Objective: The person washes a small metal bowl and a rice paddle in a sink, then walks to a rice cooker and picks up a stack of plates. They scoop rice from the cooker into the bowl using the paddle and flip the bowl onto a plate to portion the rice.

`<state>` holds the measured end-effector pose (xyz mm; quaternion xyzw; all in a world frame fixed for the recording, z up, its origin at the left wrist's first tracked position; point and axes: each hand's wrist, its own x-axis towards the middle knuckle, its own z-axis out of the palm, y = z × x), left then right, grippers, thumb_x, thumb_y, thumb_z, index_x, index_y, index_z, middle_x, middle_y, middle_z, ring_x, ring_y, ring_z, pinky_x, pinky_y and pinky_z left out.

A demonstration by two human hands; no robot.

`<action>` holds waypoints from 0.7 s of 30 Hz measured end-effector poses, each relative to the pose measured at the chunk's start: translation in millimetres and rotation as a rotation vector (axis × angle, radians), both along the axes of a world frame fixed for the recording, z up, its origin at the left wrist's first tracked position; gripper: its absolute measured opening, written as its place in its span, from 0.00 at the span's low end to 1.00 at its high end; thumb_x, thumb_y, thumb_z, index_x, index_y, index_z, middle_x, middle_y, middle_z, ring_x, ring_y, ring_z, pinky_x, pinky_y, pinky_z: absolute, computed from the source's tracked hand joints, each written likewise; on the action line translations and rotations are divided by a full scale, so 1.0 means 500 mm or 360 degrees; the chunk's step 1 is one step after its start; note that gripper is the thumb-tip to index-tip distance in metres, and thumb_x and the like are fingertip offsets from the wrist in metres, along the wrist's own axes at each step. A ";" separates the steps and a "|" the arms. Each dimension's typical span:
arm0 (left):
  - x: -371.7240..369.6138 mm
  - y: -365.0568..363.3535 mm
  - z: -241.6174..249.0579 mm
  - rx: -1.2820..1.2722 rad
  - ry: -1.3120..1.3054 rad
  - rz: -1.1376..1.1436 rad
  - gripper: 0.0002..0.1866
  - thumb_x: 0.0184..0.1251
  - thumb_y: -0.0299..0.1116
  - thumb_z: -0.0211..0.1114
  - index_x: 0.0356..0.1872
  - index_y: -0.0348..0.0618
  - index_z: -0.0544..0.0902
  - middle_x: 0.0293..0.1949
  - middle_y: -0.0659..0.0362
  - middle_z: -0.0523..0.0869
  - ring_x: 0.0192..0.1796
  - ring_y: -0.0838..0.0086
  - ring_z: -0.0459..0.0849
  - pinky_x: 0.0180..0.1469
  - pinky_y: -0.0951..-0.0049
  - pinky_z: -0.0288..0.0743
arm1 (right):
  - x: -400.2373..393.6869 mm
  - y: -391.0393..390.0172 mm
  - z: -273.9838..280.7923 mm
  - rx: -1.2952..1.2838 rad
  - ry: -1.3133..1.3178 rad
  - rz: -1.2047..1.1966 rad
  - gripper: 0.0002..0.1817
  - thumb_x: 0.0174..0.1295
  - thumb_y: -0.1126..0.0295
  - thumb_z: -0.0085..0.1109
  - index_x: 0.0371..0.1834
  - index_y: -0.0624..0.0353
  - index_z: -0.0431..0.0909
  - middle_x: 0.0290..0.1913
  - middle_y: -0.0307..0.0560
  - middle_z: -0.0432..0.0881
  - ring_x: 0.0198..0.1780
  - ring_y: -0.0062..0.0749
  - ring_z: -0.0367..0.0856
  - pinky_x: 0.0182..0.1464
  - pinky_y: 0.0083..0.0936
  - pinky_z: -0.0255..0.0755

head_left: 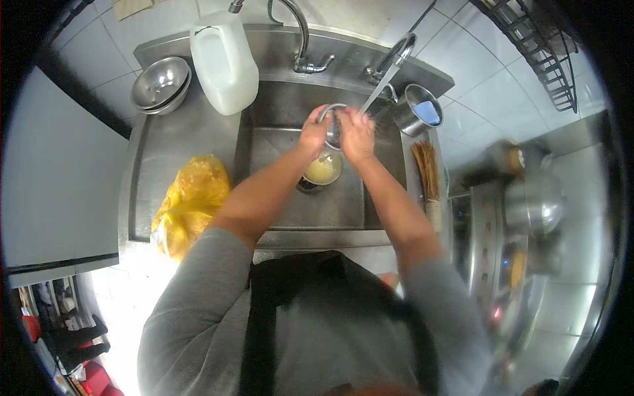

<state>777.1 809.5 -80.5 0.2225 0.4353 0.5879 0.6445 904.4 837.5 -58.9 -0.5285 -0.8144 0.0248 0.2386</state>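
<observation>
Over the sink, my left hand [314, 132] grips the left rim of a small round metal bowl [335, 135], which is tilted. My right hand [357, 135] is closed against the bowl's right side, its fingers a little blurred and partly hiding the bowl. Running water [378, 91] from the right tap [399, 49] falls onto my right hand's fingers. Below my hands, a small bowl with pale yellow contents [323, 169] sits in the steel sink [277, 204], beside the dark drain [307, 186].
On the left counter are stacked metal bowls [160, 86], a white plastic jug [224, 72] and a tied yellow bag [191, 204]. A second tap [302, 46] rises behind the sink. To the right are a metal pot with a blue sponge [413, 117] and a bundled stick brush [428, 175].
</observation>
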 end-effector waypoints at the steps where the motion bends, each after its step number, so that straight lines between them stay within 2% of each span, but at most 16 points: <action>1: -0.013 0.001 0.006 -0.0110 0.0014 -0.0010 0.21 0.68 0.48 0.53 0.60 0.59 0.68 0.50 0.58 0.78 0.48 0.64 0.78 0.43 0.56 0.74 | 0.004 0.000 0.000 -0.0032 0.0039 -0.0187 0.17 0.52 0.67 0.56 0.46 0.56 0.75 0.51 0.53 0.74 0.51 0.49 0.74 0.49 0.36 0.70; 3: -0.019 -0.006 0.015 -0.0281 0.0005 -0.0051 0.25 0.66 0.55 0.51 0.61 0.59 0.67 0.54 0.55 0.76 0.53 0.60 0.76 0.47 0.50 0.72 | 0.019 0.002 0.002 -0.0095 0.0116 -0.0563 0.18 0.53 0.64 0.57 0.47 0.57 0.74 0.48 0.53 0.76 0.51 0.47 0.75 0.50 0.34 0.71; 4: -0.019 -0.011 0.018 -0.0342 -0.0012 -0.0083 0.28 0.65 0.59 0.49 0.61 0.58 0.66 0.56 0.54 0.75 0.55 0.58 0.74 0.49 0.47 0.70 | 0.037 0.010 0.011 -0.0514 0.0349 -0.0238 0.19 0.52 0.66 0.58 0.48 0.56 0.73 0.39 0.59 0.80 0.43 0.57 0.78 0.46 0.42 0.71; 8: -0.032 -0.004 0.010 -0.0496 -0.0385 -0.0413 0.39 0.60 0.71 0.39 0.63 0.53 0.64 0.61 0.51 0.70 0.61 0.54 0.70 0.57 0.43 0.64 | 0.025 -0.001 0.046 -0.0328 0.0033 -0.0283 0.17 0.54 0.64 0.56 0.46 0.58 0.73 0.34 0.62 0.81 0.39 0.59 0.79 0.43 0.46 0.72; 11: -0.018 0.015 -0.042 -0.0276 -0.0603 -0.0471 0.45 0.57 0.75 0.34 0.64 0.51 0.64 0.62 0.51 0.69 0.62 0.53 0.69 0.58 0.42 0.62 | 0.024 -0.018 0.074 -0.0247 -0.0001 -0.0282 0.15 0.57 0.60 0.52 0.39 0.60 0.73 0.33 0.62 0.81 0.38 0.59 0.79 0.42 0.47 0.72; 14: -0.010 0.020 -0.044 -0.0299 -0.0796 -0.0586 0.45 0.55 0.76 0.33 0.63 0.53 0.66 0.64 0.56 0.67 0.64 0.55 0.66 0.62 0.42 0.54 | 0.033 -0.023 0.104 -0.0316 0.0008 -0.0339 0.16 0.57 0.58 0.54 0.37 0.62 0.72 0.33 0.61 0.81 0.38 0.59 0.79 0.42 0.47 0.72; 17: 0.007 -0.013 0.007 -0.0250 -0.0746 -0.0624 0.44 0.56 0.75 0.34 0.63 0.52 0.65 0.61 0.51 0.70 0.62 0.53 0.68 0.59 0.39 0.59 | 0.072 0.004 0.090 -0.0420 0.0267 -0.0294 0.17 0.54 0.59 0.57 0.36 0.63 0.71 0.32 0.61 0.80 0.38 0.57 0.79 0.41 0.45 0.72; 19: 0.016 -0.014 0.025 -0.0324 -0.0605 -0.0574 0.39 0.61 0.68 0.40 0.62 0.48 0.66 0.60 0.49 0.71 0.59 0.53 0.71 0.58 0.41 0.62 | 0.097 0.028 0.056 -0.0455 0.0495 -0.0292 0.17 0.53 0.61 0.59 0.35 0.63 0.71 0.32 0.61 0.80 0.37 0.54 0.80 0.41 0.43 0.72; 20: 0.019 -0.015 0.028 -0.0361 -0.0535 -0.0547 0.36 0.64 0.65 0.42 0.61 0.46 0.67 0.59 0.49 0.72 0.58 0.53 0.73 0.58 0.42 0.64 | 0.103 0.038 0.034 -0.0662 0.0702 -0.0477 0.13 0.52 0.66 0.59 0.34 0.64 0.71 0.27 0.55 0.79 0.34 0.45 0.80 0.39 0.38 0.72; 21: 0.018 0.002 0.002 -0.0316 -0.0564 -0.0498 0.32 0.64 0.58 0.47 0.60 0.44 0.68 0.57 0.48 0.73 0.56 0.53 0.74 0.56 0.45 0.67 | 0.103 0.034 0.031 -0.0828 0.0983 -0.0545 0.12 0.52 0.67 0.59 0.33 0.63 0.71 0.27 0.53 0.77 0.34 0.42 0.79 0.39 0.36 0.72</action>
